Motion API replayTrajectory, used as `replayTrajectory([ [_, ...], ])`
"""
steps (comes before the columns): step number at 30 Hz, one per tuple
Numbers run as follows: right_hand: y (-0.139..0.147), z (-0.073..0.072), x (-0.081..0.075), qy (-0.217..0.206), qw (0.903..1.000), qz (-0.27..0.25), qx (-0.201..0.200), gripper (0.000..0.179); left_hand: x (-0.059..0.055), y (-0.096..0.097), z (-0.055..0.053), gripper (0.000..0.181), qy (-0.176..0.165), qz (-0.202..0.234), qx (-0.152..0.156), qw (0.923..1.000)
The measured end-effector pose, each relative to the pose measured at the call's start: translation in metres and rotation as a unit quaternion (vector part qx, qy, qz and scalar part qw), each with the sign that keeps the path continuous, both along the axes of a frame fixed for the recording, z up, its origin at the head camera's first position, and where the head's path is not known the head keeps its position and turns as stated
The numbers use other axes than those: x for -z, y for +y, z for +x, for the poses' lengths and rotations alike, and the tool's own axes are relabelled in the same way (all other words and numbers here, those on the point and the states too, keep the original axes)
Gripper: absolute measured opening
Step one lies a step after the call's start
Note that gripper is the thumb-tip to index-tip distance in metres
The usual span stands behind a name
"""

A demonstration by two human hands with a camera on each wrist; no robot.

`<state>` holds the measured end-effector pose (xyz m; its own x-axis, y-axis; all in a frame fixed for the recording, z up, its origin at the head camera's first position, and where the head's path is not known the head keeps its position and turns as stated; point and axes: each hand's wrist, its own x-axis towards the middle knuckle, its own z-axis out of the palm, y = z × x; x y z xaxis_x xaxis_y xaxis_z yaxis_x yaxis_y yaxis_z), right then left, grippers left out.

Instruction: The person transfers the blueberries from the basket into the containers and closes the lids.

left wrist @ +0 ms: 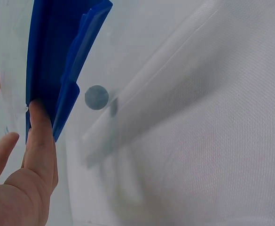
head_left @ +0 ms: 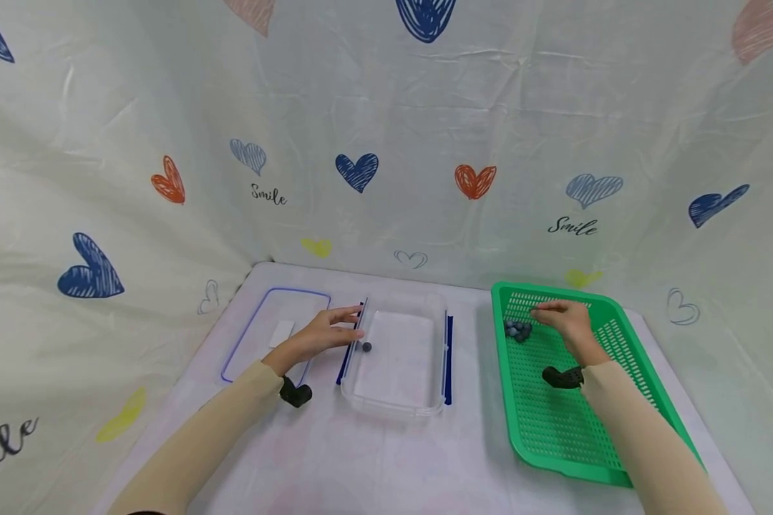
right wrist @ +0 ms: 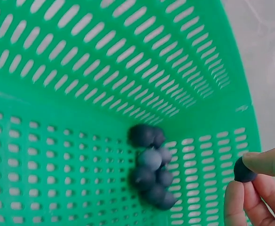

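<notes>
My right hand (head_left: 563,322) pinches a dark blueberry (right wrist: 244,170) between thumb and fingertips, raised above the far-left corner of the green basket (head_left: 512,422). Below it, several blueberries (right wrist: 151,165) lie clustered in that corner of the basket. My left hand (head_left: 325,332) is at the left side of the clear plastic box (head_left: 396,411), its fingers fairly straight. One finger touches the box's blue locking flap (left wrist: 57,61), which hangs unfastened. A single blueberry (head_left: 366,347) lies inside the box against the left wall; it shows through the plastic in the left wrist view.
Left of the box lies its clear lid (head_left: 251,336) with a blue seal, partly behind my left hand. Another blue flap (head_left: 449,361) sticks out along the box's right side. A white sheet printed with hearts (head_left: 412,236) hangs behind the table.
</notes>
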<state>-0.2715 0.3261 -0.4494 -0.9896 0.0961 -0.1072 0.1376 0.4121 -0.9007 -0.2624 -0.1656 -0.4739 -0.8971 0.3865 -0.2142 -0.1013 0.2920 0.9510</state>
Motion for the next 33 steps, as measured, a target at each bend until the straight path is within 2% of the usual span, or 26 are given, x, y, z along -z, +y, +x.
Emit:
replayTrajectory([
  [6,-0.01,-0.001,-0.012,-0.013,0.9991,-0.036,-0.017,0.05,-0.002,0.0,0.0,0.072,0.001,0.003,0.005,1.0],
  [11,-0.02,-0.004,-0.021,-0.009,0.9983,-0.058,-0.006,0.05,-0.003,0.0,0.0,0.073,0.003,0.001,0.008,1.0],
  [23,-0.035,-0.006,-0.036,0.015,0.9983,-0.056,0.008,0.05,-0.001,0.0,0.0,0.073,-0.002,0.0,0.004,1.0],
  [33,-0.051,-0.011,-0.045,0.013,0.9986,-0.047,0.017,0.052,0.0,0.0,0.0,0.072,-0.001,-0.003,-0.004,1.0],
])
